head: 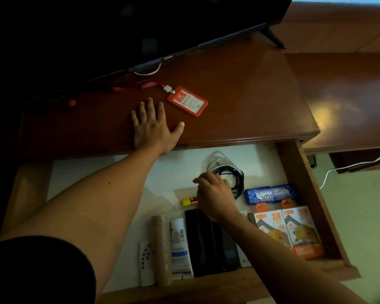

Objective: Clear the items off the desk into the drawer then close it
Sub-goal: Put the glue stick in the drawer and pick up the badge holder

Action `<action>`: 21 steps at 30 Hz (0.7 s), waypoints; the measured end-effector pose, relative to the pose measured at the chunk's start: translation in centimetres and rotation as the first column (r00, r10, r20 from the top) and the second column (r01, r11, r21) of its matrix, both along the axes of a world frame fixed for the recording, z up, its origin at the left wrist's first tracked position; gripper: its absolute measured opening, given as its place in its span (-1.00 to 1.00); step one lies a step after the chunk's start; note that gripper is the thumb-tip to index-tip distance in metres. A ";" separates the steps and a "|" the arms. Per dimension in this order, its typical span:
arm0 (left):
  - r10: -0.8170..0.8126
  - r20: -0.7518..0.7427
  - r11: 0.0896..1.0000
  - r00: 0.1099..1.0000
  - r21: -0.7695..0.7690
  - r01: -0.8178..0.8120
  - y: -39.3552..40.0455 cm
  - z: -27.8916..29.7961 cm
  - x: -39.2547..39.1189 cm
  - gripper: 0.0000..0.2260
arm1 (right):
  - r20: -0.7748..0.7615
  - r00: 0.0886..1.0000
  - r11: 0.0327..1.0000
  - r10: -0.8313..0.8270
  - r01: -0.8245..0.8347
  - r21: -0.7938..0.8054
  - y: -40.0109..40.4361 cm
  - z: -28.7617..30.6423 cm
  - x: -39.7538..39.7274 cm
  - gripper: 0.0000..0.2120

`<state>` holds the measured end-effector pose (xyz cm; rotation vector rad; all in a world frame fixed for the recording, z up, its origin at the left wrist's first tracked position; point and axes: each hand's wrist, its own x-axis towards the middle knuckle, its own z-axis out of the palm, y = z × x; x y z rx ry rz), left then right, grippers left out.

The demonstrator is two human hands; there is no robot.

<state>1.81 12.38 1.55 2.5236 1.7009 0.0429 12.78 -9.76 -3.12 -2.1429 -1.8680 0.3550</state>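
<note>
An orange ID card holder (187, 101) with a red lanyard (127, 87) lies on the brown desk (250, 95), just right of and beyond my left hand (153, 126). That hand rests flat on the desk top, fingers spread, holding nothing. Below the desk edge the drawer (305, 194) stands pulled out. My right hand (214, 196) is inside it, fingers curled beside a coiled black cable (236, 176), touching its left side; a firm grip cannot be made out. A yellow-and-orange marker (189, 201) lies partly under that hand.
A TV (119, 29) stands at the back of the desk on thin legs. The drawer also holds blue soap bars (270, 194), two orange charger boxes (290, 231), a black pouch (208, 242), a tube (180, 244), stacked paper cups (161, 246) and a white remote (145, 260).
</note>
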 end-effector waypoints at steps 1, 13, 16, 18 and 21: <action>-0.004 0.006 1.000 1.000 0.002 0.004 0.0 0.0 0.0 -0.14 | -0.062 0.997 0.992 -0.047 0.053 0.113 0.9 0.8 0.1 -0.72; -0.015 0.056 1.000 0.998 -0.005 0.015 0.0 -0.3 -0.2 -0.14 | -0.099 0.964 0.964 -0.248 0.255 0.072 18.5 8.6 4.2 -0.55; -0.007 0.065 1.000 0.998 0.016 0.006 0.0 -0.5 -0.1 -0.15 | 0.001 0.968 0.966 -0.250 0.249 -0.065 20.7 8.6 5.5 -0.51; -0.009 0.082 0.999 0.997 0.034 0.007 0.1 -0.6 -0.1 -0.15 | 0.088 0.970 0.962 -0.228 0.238 -0.133 21.2 8.5 5.7 -0.50; -0.014 0.090 1.000 0.996 0.029 0.011 0.1 -0.5 -0.2 -0.16 | 0.107 0.959 0.948 -0.262 0.276 -0.157 21.4 8.7 5.9 -0.48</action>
